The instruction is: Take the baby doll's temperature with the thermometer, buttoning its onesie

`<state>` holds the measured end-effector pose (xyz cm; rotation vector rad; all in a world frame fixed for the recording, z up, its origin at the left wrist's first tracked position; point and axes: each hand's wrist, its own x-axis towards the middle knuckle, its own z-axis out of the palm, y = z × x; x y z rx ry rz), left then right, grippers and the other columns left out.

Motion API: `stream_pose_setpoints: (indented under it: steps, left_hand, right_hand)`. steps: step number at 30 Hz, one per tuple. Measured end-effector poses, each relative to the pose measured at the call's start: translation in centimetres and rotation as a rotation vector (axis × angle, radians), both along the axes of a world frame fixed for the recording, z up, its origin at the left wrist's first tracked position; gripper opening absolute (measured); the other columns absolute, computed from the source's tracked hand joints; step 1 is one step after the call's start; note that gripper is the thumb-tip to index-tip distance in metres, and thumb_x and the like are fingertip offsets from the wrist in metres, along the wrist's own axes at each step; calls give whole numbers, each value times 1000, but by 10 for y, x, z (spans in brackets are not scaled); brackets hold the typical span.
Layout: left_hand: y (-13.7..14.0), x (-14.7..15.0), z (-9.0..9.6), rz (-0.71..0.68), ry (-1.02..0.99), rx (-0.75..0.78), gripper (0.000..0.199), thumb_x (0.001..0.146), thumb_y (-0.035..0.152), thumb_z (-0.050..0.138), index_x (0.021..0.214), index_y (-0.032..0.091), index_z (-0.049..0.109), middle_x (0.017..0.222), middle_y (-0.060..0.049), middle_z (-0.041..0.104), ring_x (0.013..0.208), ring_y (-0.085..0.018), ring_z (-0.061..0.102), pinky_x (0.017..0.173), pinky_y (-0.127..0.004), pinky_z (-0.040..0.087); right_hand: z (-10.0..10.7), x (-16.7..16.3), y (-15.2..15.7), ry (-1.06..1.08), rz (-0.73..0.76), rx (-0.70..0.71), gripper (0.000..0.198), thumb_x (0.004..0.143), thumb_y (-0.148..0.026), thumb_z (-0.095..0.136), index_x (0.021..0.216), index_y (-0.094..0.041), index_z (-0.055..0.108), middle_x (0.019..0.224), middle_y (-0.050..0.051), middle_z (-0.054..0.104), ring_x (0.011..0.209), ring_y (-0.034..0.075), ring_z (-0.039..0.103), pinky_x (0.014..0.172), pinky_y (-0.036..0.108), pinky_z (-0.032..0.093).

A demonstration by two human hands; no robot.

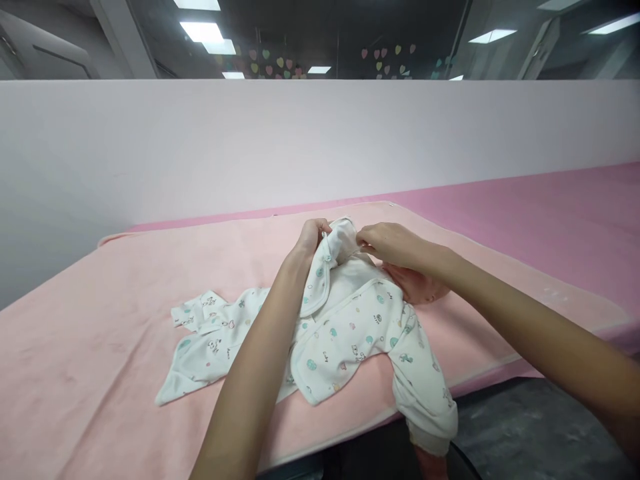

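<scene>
A white baby top (350, 340) with small animal and dot prints lies around what looks like a baby doll (415, 285), its reddish-brown head partly hidden behind my right forearm. One sleeve (423, 373) is on the near arm, which hangs over the edge. My left hand (314, 235) grips the raised far part of the top between thumb and fingers. At the other side of that raised cloth, my right hand (385, 241) has its fingers pinched together on the fabric. Matching printed cloth (213, 343) spreads flat to the left, partly behind my left forearm.
Underneath is a pale pink blanket (120, 320) on a darker pink padded surface (560, 213). A white wall (320, 143) with dark glass above runs along the back. The near edge drops to a dark floor (540, 427).
</scene>
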<state>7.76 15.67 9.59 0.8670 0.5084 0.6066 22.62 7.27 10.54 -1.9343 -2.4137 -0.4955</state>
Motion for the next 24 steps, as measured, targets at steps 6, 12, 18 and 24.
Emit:
stream_pose_setpoints:
  steps: [6, 12, 18, 24]
  left_hand:
    - [-15, -1, 8, 69, 331, 521, 8, 60, 21, 47, 54, 16, 44, 47, 3, 40, 40, -8, 36, 40, -22, 29]
    - [-37, -10, 31, 48, 751, 1324, 21, 65, 17, 48, 81, 16, 62, 79, -3, 59, 69, -14, 53, 58, -23, 39]
    - [-69, -12, 49, -18, 880, 1729, 56, 61, 4, 43, 114, 21, 54, 84, -2, 61, 77, -16, 56, 65, -25, 43]
    - [-89, -6, 52, 68, 885, 1871, 49, 64, 2, 39, 107, 19, 58, 86, -4, 63, 80, -18, 57, 71, -29, 45]
  right_hand:
    - [46, 27, -37, 99, -58, 264, 23, 86, -28, 41, 83, -19, 62, 87, 5, 64, 72, 17, 57, 58, 26, 35]
    - [77, 49, -72, 145, -94, 440, 26, 85, -32, 40, 79, -17, 62, 87, 8, 64, 76, 21, 56, 64, 31, 37]
    - [71, 54, -84, 204, -175, 467, 25, 85, -32, 42, 76, -17, 61, 87, 9, 65, 78, 21, 56, 64, 31, 37]
    - [64, 52, -76, 278, -189, 527, 24, 84, -31, 43, 75, -18, 62, 89, 8, 66, 80, 22, 57, 64, 32, 37]
